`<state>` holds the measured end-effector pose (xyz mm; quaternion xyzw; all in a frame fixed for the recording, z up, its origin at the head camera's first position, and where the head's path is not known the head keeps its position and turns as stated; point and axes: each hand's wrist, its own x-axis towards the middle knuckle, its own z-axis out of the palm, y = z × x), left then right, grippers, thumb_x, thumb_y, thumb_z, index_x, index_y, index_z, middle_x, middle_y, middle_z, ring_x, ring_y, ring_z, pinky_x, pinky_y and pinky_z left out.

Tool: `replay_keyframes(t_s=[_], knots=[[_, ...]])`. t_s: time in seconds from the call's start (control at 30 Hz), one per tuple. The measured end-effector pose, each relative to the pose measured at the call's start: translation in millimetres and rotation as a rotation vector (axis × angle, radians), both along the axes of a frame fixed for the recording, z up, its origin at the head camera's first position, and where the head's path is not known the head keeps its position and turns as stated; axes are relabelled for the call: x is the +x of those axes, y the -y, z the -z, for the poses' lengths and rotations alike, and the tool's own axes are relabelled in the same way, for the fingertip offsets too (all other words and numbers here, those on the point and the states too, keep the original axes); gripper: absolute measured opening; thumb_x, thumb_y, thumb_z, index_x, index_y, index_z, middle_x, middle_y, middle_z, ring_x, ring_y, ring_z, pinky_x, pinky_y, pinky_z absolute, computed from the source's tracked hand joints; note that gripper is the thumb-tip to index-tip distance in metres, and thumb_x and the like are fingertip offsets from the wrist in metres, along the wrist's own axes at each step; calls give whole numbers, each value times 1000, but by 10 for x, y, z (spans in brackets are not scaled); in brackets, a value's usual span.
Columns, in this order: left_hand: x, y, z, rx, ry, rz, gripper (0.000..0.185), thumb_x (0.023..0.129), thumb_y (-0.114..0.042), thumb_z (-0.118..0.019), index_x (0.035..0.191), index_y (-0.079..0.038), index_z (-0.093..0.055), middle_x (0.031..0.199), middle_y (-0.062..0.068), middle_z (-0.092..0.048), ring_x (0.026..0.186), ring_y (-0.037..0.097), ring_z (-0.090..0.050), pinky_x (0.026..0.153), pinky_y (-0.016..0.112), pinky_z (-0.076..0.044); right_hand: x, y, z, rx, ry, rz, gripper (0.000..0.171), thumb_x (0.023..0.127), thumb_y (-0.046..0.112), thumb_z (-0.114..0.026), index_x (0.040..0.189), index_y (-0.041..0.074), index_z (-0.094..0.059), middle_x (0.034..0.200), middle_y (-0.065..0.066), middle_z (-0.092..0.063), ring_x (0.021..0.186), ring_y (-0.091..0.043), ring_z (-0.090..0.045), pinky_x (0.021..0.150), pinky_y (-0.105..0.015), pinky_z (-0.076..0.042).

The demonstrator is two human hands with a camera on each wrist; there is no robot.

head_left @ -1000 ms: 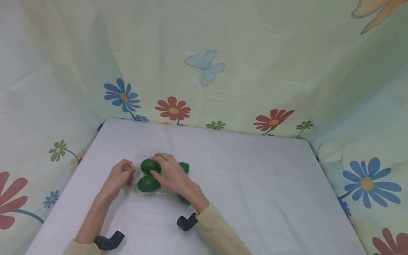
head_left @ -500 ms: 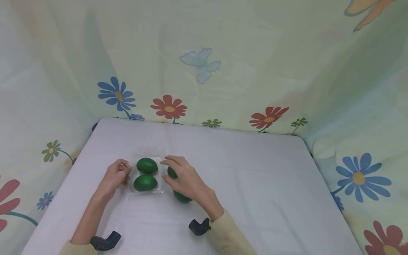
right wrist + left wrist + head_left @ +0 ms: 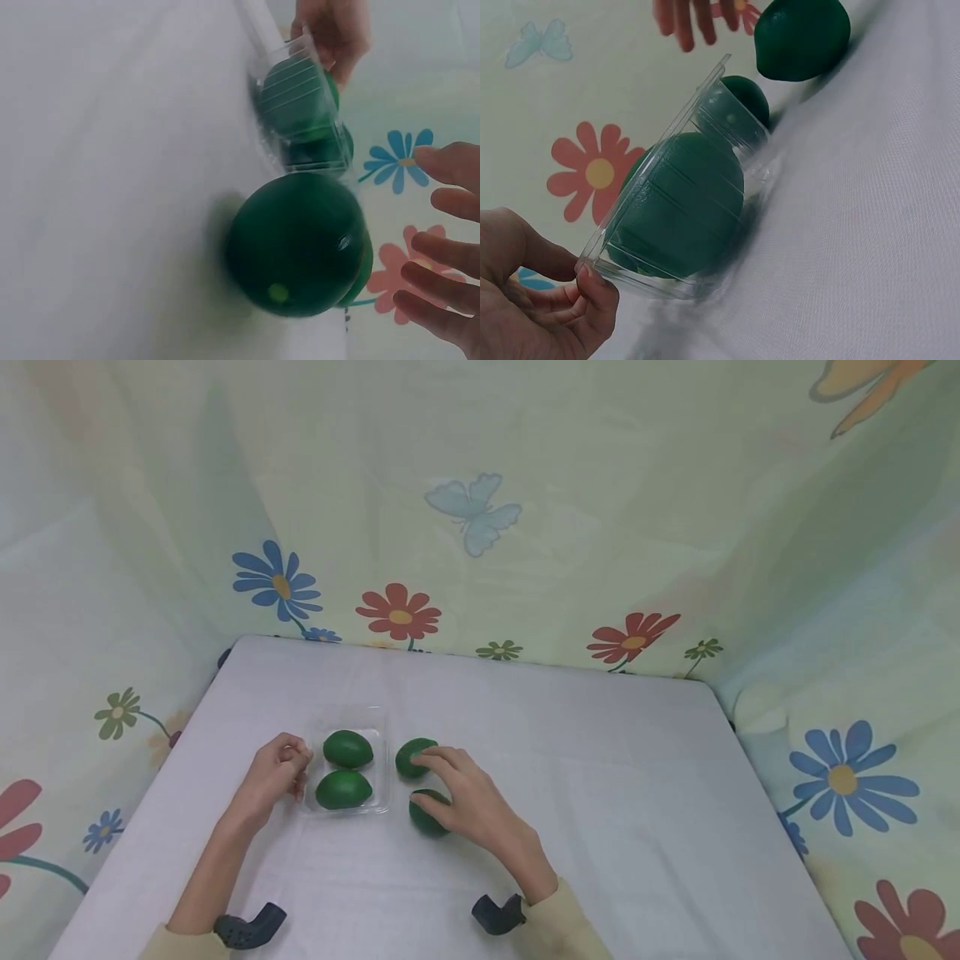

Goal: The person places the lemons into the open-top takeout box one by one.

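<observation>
A clear plastic tray (image 3: 381,768) lies on the white table and holds two dark green oval fruits, one far (image 3: 348,748) and one near (image 3: 343,789). My left hand (image 3: 296,768) pinches the tray's left rim (image 3: 652,161) between thumb and curled fingers. Two more green fruits lie loose right of the tray, one far (image 3: 411,757) and one near (image 3: 426,817). My right hand (image 3: 435,781) hovers over them with spread fingers (image 3: 442,247), index tip on the far one and thumb by the near one (image 3: 296,244), gripping neither.
The white table (image 3: 600,777) stretches bare to the right and front. Floral curtain (image 3: 525,527) walls close the back and both sides. Dark wrist-camera mounts (image 3: 251,927) sit on both forearms.
My right hand left the far fruit in the tray and drew back right, to the two loose fruits. The left hand kept its pinch on the tray rim.
</observation>
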<state>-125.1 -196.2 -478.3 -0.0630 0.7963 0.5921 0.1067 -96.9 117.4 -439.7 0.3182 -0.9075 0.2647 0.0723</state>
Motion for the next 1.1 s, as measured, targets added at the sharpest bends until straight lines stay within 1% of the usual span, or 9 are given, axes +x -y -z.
replay_keyframes(t_s=[0.2,0.37,0.6,0.87,1.1], knots=[[9,-2,-4,-16,0,5,23,107,-10,-49,122,7,-45,79,4,-53,59,13,-52,53,28,-52,70,-111,94,47,90,26,50,92,32,-80,135,13,-62,140,-7,-59,130,-25,-57,103,-41,-55],[22,-9,-24,-18,-4,3,22,107,-10,-50,121,6,-45,77,4,-53,58,13,-52,52,28,-52,89,-138,159,75,161,30,54,92,34,-79,138,12,-60,142,-9,-58,132,-27,-57,105,-44,-53],[18,-21,-50,-19,-12,0,21,106,-10,-50,119,6,-45,76,2,-52,57,13,-52,53,28,-52,101,-135,188,82,266,32,58,94,37,-77,143,16,-55,140,-6,-62,125,-22,-62,103,-40,-55],[8,-21,-46,-1,1,2,20,107,-11,-50,118,5,-46,78,3,-52,58,12,-52,52,28,-52,99,-117,222,81,309,11,57,94,34,-77,143,14,-56,139,-7,-62,127,-23,-62,105,-41,-54],[-4,-7,-28,-1,8,4,20,107,-10,-49,119,5,-45,79,4,-53,58,12,-52,52,28,-51,111,-106,228,98,342,10,55,94,32,-77,143,15,-57,138,-7,-63,126,-22,-63,105,-39,-54]])
